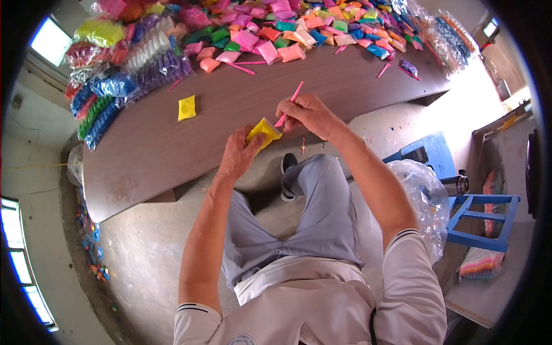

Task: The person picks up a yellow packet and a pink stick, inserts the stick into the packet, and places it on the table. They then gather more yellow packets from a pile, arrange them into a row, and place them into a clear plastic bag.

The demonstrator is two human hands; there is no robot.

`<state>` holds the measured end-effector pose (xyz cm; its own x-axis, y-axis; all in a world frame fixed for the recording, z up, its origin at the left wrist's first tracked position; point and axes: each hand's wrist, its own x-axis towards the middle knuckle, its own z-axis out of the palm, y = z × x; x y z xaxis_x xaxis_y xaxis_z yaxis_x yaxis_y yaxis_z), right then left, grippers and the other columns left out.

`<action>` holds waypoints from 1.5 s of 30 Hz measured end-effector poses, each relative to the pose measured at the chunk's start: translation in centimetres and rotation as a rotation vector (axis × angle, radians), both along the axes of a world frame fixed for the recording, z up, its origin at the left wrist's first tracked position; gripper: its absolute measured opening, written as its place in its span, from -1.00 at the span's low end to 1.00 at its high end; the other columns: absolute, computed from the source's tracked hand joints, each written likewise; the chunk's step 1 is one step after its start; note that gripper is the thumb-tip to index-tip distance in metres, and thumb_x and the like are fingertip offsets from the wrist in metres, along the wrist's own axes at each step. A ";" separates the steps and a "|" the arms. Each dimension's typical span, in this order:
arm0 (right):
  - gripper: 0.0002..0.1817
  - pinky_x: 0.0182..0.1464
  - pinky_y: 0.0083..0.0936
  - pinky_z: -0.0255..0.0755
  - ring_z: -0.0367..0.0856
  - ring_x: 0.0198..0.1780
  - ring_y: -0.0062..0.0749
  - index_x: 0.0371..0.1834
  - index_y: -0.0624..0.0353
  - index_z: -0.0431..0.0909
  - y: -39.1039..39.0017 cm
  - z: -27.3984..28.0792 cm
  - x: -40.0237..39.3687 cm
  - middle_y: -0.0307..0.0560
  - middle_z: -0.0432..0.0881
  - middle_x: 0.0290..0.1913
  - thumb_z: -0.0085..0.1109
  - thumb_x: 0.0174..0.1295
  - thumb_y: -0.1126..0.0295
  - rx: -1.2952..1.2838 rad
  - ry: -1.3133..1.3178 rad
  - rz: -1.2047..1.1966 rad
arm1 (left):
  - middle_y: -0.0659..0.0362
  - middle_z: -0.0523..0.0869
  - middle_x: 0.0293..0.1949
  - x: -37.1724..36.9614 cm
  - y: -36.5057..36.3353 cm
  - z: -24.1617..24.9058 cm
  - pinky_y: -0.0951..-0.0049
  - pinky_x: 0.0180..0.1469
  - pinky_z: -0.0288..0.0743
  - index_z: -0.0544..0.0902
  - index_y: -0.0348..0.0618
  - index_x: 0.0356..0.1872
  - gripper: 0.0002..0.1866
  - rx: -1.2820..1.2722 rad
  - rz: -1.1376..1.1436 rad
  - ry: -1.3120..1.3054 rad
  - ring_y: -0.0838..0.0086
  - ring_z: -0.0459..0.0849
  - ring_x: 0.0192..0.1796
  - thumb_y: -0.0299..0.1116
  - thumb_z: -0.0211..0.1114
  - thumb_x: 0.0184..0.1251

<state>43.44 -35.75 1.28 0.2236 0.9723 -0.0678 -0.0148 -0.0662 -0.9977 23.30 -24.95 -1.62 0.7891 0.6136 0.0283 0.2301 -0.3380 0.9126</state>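
My left hand point(237, 154) is closed on a small yellow packet point(268, 130) over the table's near edge. In my right hand point(310, 117) is a thin pink plastic stick point(297, 92), pinched between the fingers and pointing up and away. The stick's wider lower end point(280, 122) comes close beside the packet's upper edge. Another yellow packet point(187, 107) lies flat on the table, to the left of my hands.
Loose coloured packets point(267, 52) heap along the far side of the brown table point(144, 155). Bundled strips of packets point(103, 109) stand at the left. Pink sticks point(240, 68) lie scattered. To my right are a clear plastic bag point(422, 201) and a blue stool point(486, 198).
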 end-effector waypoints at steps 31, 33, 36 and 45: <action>-0.54 -0.33 -0.65 0.51 0.61 -0.39 -0.63 -0.31 0.26 0.68 1.1 -0.7 1.0 -0.21 0.68 -0.44 0.18 0.34 0.00 -0.101 -0.226 0.294 | 0.02 0.50 -0.50 0.0 -0.2 0.5 0.29 -0.29 0.39 0.58 -0.37 -0.27 -0.65 0.033 -0.051 0.007 0.34 0.47 -0.40 -0.18 0.23 0.32; -0.55 -0.34 -0.65 0.50 0.61 -0.40 -0.63 -0.32 0.25 0.68 1.3 -0.8 1.1 -0.21 0.68 -0.45 0.17 0.34 0.01 -0.111 -0.226 0.315 | 0.02 0.50 -0.50 -0.1 -0.2 0.5 0.29 -0.29 0.39 0.58 -0.37 -0.27 -0.66 0.029 -0.056 0.013 0.35 0.47 -0.40 -0.19 0.23 0.32; -0.57 -0.35 -0.65 0.47 0.58 -0.43 -0.61 -0.37 0.21 0.65 1.2 -1.0 1.3 -0.23 0.65 -0.47 0.13 0.37 0.01 -0.157 -0.105 0.325 | 0.05 0.51 -0.50 -0.1 -0.1 -0.1 0.30 -0.29 0.38 0.58 -0.36 -0.26 -0.66 0.060 -0.057 0.034 0.36 0.47 -0.40 -0.19 0.23 0.33; -0.56 -0.33 -0.67 0.37 0.51 -0.43 -0.68 -0.46 0.15 0.57 -0.2 -1.0 1.8 -0.29 0.59 -0.48 0.05 0.43 0.04 -0.099 0.103 0.155 | 0.15 0.40 -0.54 -0.3 0.4 -0.4 0.36 -0.39 0.32 0.53 -0.33 -0.33 -0.65 0.027 -0.023 -0.024 0.51 0.37 -0.42 -0.16 0.24 0.34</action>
